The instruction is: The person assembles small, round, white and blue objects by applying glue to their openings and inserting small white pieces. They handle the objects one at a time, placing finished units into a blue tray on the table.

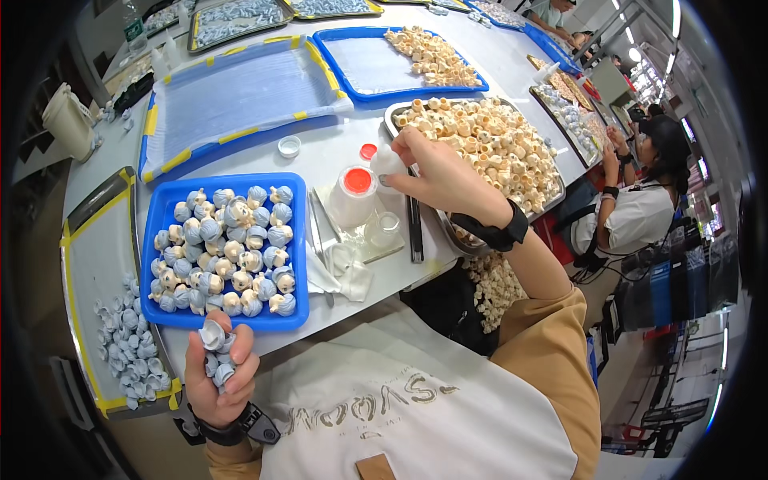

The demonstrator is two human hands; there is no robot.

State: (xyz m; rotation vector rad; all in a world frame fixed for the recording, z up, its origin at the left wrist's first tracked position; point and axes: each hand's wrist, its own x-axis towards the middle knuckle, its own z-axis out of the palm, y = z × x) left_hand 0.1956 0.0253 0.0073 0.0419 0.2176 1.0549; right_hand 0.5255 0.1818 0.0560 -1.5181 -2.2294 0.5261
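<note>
My left hand [206,389], at the near left, is closed around several small pale blue hollow shells [218,336]. My right hand [442,170] grips a small white plastic bottle [387,162] between thumb and fingers, beside a white jar [353,210] with a red-orange round top. Just beyond my left hand lies a blue tray [299,240] full of small cream doll heads [233,251] wearing pale blue hair pieces. To the right, under my right hand, a metal tray [560,197] is heaped with bare cream heads [485,144].
Tweezers [322,232] and crumpled white tissue [352,280] lie beside the jar. At left, a yellow-taped tray [80,264] holds more blue shells [132,352]. Farther off are a cloth-lined tray [240,96] and a blue tray with cream pieces [400,94]. A co-worker [648,200] sits at right.
</note>
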